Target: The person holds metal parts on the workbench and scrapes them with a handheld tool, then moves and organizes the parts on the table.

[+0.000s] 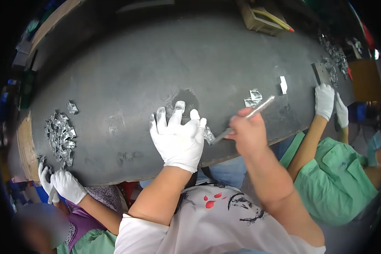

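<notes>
My left hand (178,137), in a white glove with greyed fingertips, lies on the dark table with its fingers spread. My bare right hand (247,129) is closed around a metal rod-like tool (260,108), which slants up to the right. Between my two hands, beside the left thumb, is a small shiny metal piece (208,136) near the tool's lower end. More shiny pieces (254,97) lie just beyond my right hand. Above my left fingertips the table has a dark patch (186,98).
A co-worker's gloved hands (67,186) are at the lower left, near a heap of metal pieces (60,135). Another person's gloved hands (324,101) are at the right by a flat block (320,74). A wooden box (262,23) stands at the far edge.
</notes>
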